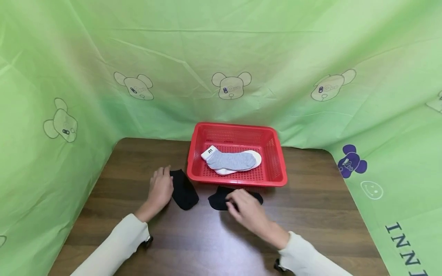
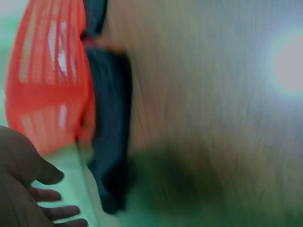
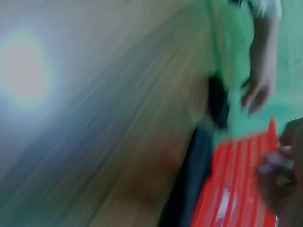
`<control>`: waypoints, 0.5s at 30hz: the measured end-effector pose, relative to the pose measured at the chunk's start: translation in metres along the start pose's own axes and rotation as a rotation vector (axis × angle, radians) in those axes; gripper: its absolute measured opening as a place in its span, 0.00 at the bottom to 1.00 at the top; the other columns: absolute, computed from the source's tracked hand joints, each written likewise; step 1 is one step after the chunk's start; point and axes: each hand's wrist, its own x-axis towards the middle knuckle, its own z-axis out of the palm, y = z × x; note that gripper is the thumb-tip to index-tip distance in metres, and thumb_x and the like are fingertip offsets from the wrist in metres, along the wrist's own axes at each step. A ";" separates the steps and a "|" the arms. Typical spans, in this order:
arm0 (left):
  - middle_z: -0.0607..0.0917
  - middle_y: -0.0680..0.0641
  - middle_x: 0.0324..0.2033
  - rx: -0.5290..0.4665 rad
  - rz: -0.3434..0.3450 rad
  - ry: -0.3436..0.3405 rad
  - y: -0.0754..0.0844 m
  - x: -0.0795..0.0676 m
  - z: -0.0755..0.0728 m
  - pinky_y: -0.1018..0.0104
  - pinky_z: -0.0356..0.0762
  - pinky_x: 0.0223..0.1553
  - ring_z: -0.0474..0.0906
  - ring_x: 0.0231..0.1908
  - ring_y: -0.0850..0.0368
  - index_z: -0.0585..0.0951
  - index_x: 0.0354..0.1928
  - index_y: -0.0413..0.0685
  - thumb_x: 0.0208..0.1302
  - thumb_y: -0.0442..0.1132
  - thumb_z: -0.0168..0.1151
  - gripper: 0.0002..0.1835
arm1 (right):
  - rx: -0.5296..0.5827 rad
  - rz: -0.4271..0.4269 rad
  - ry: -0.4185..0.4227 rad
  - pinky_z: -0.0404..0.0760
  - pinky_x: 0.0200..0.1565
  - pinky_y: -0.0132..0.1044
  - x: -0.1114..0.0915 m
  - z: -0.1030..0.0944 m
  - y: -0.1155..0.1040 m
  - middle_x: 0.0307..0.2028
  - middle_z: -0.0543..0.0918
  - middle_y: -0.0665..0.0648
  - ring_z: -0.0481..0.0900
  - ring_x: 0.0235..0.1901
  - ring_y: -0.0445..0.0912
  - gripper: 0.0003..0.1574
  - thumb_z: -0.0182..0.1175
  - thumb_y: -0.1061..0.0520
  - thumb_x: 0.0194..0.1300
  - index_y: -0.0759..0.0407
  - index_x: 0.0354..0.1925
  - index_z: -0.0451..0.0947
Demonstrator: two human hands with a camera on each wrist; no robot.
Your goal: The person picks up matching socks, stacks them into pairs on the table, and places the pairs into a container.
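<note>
Two black socks lie flat on the wooden table in front of a red plastic basket [image 1: 238, 183]. The left black sock [image 1: 184, 191] lies slanted, with my left hand [image 1: 161, 188] at its upper left edge. In the left wrist view the fingers [image 2: 59, 213] of that hand are spread and hold nothing. Over the right black sock [image 1: 217, 199] is my right hand [image 1: 246, 209], its fingers loosely bent and covering part of the sock. Nothing shows in its grasp in the blurred right wrist view. Inside the basket lies a grey sock [image 1: 233, 160] with a white cuff, over a white sock [image 1: 257, 156].
The brown wooden table [image 1: 304, 226] ends at a green curtain [image 1: 179, 50] with printed bear heads, which hangs behind and on both sides. The basket stands near the table's back edge, close to the curtain.
</note>
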 end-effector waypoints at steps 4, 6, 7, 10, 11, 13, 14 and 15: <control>0.78 0.25 0.57 -0.047 -0.073 -0.052 -0.014 0.014 0.005 0.36 0.73 0.58 0.76 0.53 0.26 0.71 0.67 0.26 0.70 0.29 0.59 0.25 | 0.005 0.179 -0.233 0.80 0.41 0.38 0.029 0.036 -0.030 0.34 0.79 0.50 0.77 0.38 0.44 0.11 0.68 0.51 0.67 0.55 0.38 0.78; 0.78 0.24 0.57 -0.048 -0.081 -0.077 -0.018 0.017 0.008 0.37 0.73 0.60 0.75 0.54 0.26 0.70 0.67 0.26 0.69 0.29 0.60 0.26 | -0.007 0.238 -0.305 0.80 0.43 0.39 0.042 0.053 -0.038 0.34 0.79 0.51 0.77 0.39 0.46 0.14 0.67 0.48 0.68 0.56 0.39 0.78; 0.78 0.24 0.56 -0.041 -0.078 -0.087 -0.019 0.018 0.010 0.38 0.73 0.59 0.75 0.52 0.26 0.71 0.66 0.25 0.69 0.29 0.60 0.26 | -0.011 0.258 -0.324 0.80 0.45 0.40 0.048 0.060 -0.041 0.35 0.79 0.53 0.77 0.40 0.47 0.16 0.67 0.47 0.69 0.58 0.39 0.77; 0.80 0.24 0.53 -0.020 -0.066 -0.108 -0.020 0.021 0.015 0.38 0.74 0.56 0.75 0.50 0.27 0.72 0.65 0.25 0.67 0.28 0.62 0.26 | -0.026 0.304 -0.339 0.80 0.51 0.43 0.061 0.082 -0.048 0.39 0.81 0.57 0.79 0.44 0.51 0.21 0.67 0.45 0.69 0.62 0.44 0.77; 0.80 0.25 0.53 -0.008 -0.060 -0.112 -0.021 0.022 0.017 0.38 0.75 0.54 0.75 0.50 0.27 0.73 0.65 0.26 0.67 0.28 0.62 0.25 | -0.037 0.314 -0.338 0.80 0.54 0.44 0.065 0.088 -0.050 0.41 0.82 0.58 0.80 0.46 0.51 0.23 0.67 0.45 0.69 0.63 0.46 0.77; 0.80 0.26 0.51 0.014 -0.054 -0.122 -0.023 0.023 0.019 0.38 0.75 0.52 0.74 0.49 0.28 0.74 0.63 0.26 0.66 0.28 0.62 0.24 | -0.040 0.336 -0.330 0.79 0.58 0.44 0.070 0.099 -0.055 0.46 0.82 0.60 0.80 0.50 0.53 0.27 0.67 0.45 0.68 0.66 0.51 0.77; 0.80 0.26 0.51 0.026 -0.052 -0.128 -0.024 0.023 0.020 0.39 0.76 0.51 0.74 0.50 0.28 0.75 0.63 0.27 0.66 0.28 0.62 0.24 | -0.039 0.346 -0.327 0.78 0.60 0.45 0.072 0.104 -0.056 0.48 0.82 0.62 0.80 0.52 0.53 0.29 0.68 0.45 0.68 0.67 0.53 0.76; 0.80 0.26 0.51 0.035 -0.053 -0.134 -0.025 0.022 0.021 0.39 0.76 0.51 0.73 0.50 0.28 0.75 0.62 0.27 0.65 0.27 0.62 0.23 | -0.033 0.358 -0.328 0.77 0.62 0.45 0.074 0.108 -0.058 0.51 0.82 0.63 0.79 0.55 0.54 0.32 0.68 0.46 0.68 0.68 0.56 0.74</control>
